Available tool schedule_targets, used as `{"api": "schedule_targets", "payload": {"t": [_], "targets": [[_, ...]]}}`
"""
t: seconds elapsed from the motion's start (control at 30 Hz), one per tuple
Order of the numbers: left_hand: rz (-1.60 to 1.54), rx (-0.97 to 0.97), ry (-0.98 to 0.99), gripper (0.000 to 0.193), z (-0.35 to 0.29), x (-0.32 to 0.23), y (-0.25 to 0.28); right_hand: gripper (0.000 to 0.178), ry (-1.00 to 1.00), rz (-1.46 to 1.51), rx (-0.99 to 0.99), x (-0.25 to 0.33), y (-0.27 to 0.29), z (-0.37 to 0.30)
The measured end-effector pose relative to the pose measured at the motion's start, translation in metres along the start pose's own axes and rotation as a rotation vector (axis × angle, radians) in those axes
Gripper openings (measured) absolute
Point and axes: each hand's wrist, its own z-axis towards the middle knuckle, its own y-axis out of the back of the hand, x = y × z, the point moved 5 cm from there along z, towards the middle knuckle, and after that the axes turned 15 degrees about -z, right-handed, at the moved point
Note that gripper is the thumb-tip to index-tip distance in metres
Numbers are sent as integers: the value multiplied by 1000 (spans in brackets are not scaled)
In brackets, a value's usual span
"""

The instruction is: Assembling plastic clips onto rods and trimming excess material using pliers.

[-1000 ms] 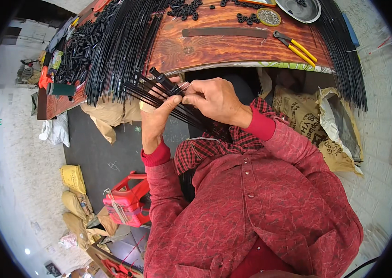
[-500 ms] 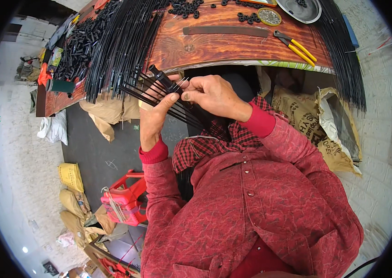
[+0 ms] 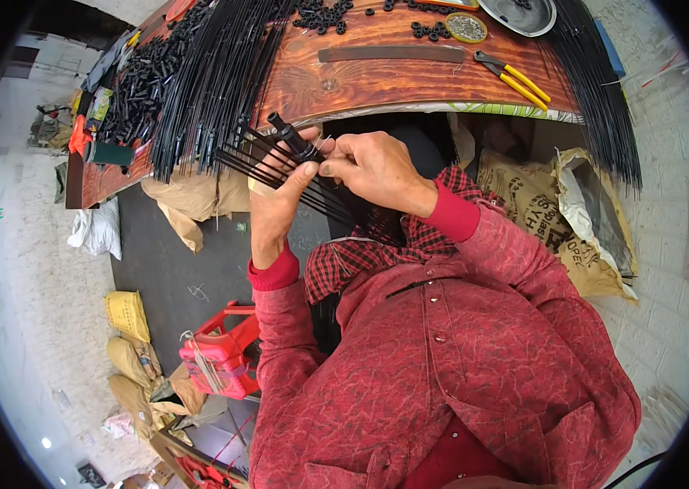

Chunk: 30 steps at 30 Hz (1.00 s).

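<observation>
A black plastic umbrella hub (image 3: 287,134) with several thin black ribs (image 3: 239,159) fanning from it is in my left hand (image 3: 273,213). The fingers wrap behind it and the thumb presses on its lower end. The ribs run down toward my lap. Close against that end, my right hand (image 3: 381,169) pinches with thumb and forefinger. A thin bright wire (image 3: 324,140) shows between the two hands, and its end at my right fingertips is hidden. Both hands are over my lap, just in front of the table's near edge.
On the wooden table (image 3: 377,84) lie yellow-handled pliers (image 3: 515,81), a flat dark strip (image 3: 391,54), a dish of small metal parts (image 3: 467,28) and a metal bowl (image 3: 541,23). Bundles of black ribs (image 3: 206,90) overhang both sides. An open sack (image 3: 556,212) stands at the right.
My right fingers have drawn in closer to the hub's lower end, and less of the wire stands out. The left hand keeps its hold. The whole view has shifted slightly.
</observation>
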Motion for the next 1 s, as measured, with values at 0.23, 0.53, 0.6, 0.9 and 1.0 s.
{"api": "schedule_targets", "payload": {"t": [0.23, 0.53, 0.6, 0.9, 1.0], "targets": [[-79, 4, 60, 50, -6, -2, -5, 32, -8, 54, -27, 4, 10, -11], [-101, -78, -45, 51, -4, 5, -1, 13, 148, 102, -321, 9, 8, -25], [-117, -82, -37, 50, -3, 7, 1, 9, 178, 66, -328, 11, 9, -25], [-21, -154, -54, 47, -6, 9, 11, 5, 199, 78, -301, 12, 8, -24], [-27, -163, -59, 47, -3, 10, 8, 5, 211, 71, -322, 10, 8, -20]]}}
